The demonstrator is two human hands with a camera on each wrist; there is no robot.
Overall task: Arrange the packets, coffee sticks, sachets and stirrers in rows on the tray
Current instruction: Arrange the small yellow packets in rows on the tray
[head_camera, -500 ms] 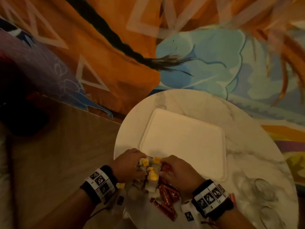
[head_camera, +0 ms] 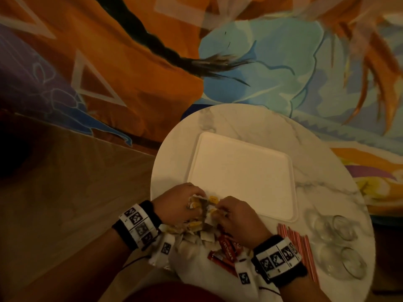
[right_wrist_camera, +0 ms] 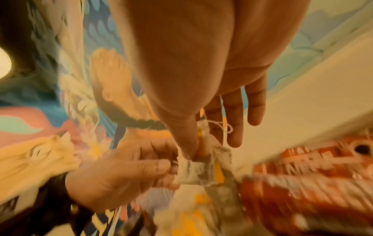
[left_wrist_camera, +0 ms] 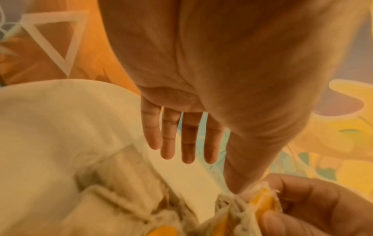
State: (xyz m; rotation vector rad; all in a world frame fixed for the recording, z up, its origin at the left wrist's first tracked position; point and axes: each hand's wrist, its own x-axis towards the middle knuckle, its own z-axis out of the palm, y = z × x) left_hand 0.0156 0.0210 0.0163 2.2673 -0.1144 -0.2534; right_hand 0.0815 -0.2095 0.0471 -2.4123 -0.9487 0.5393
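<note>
Paper-soft sachets point(head_camera: 196, 225) with yellow tags lay heaped on the near edge of the round marble tabletop point(head_camera: 327, 166), just short of the white tray point(head_camera: 239, 171), whose floor held nothing yet. Both hands worked at the top of the heap: the left hand point(head_camera: 176, 201) pinched one side of a sachet between thumb and forefinger, and the right hand point(head_camera: 237, 216) pinched the tagged end of the same small cluster point(right_wrist_camera: 199, 169), its other fingers point(right_wrist_camera: 234, 119) straight and spread. A thin white string point(right_wrist_camera: 220, 127) looped loose by the right hand's fingers.

These sachets looked feather-light, limp and easily torn, and their strings seemed tangled among one another, so they probably needed teasing apart rather than a tug; the best hold was likely the sealed paper edge or the stiffer yellow tag, never the string alone. The red coffee sticks point(head_camera: 226, 247) beside the heap looked slick and a little stiffer, best lifted at mid-length. The thin striped stirrers point(head_camera: 296, 243) lay just right of the right wrist, light and prone to roll.

Clear glasses point(head_camera: 340, 247) stood near the stirrers at the tabletop's right rim, and a careless sweep of the right forearm could have knocked them. The tray's raised lip lay between heap and tray floor
</note>
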